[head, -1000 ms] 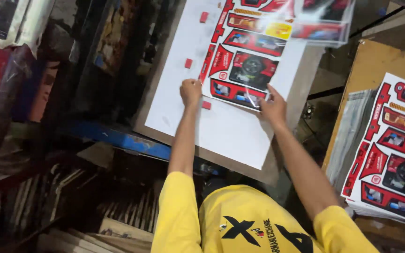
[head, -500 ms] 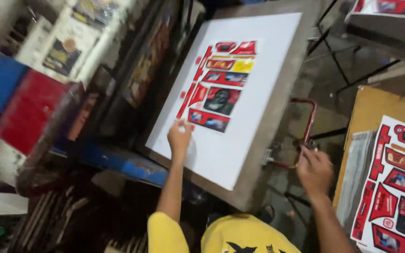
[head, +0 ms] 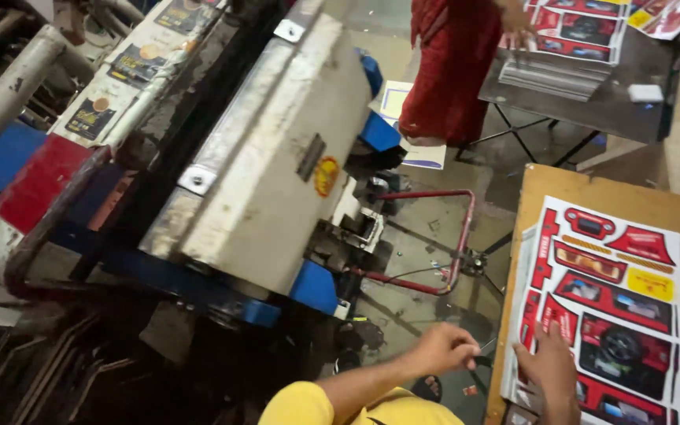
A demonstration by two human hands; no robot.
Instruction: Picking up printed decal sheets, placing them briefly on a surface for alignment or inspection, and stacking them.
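Note:
A stack of printed sheets [head: 615, 315], red with car pictures, lies on a wooden table [head: 584, 189] at the right. My right hand [head: 551, 368] rests flat on the top sheet's near left corner, fingers spread. My left hand [head: 449, 347] hovers just left of the table edge with fingers curled; a small dark thing shows at its fingertips, and I cannot tell what it is. The press's grey metal plate [head: 277, 157] stands tilted at centre left, and the sheet laid on it earlier is hidden.
A red bent pedal bar [head: 458, 244] sits on the floor between press and table. Another person in red cloth [head: 450, 63] stands at the back, a hand on more printed sheets [head: 572, 27] on a metal table [head: 592, 94]. Blue and red machine parts lie left.
Both hands left the white board where they had laid a printed sheet. My right hand went to the stack at the right, and my left followed. Only the press's grey back shows now.

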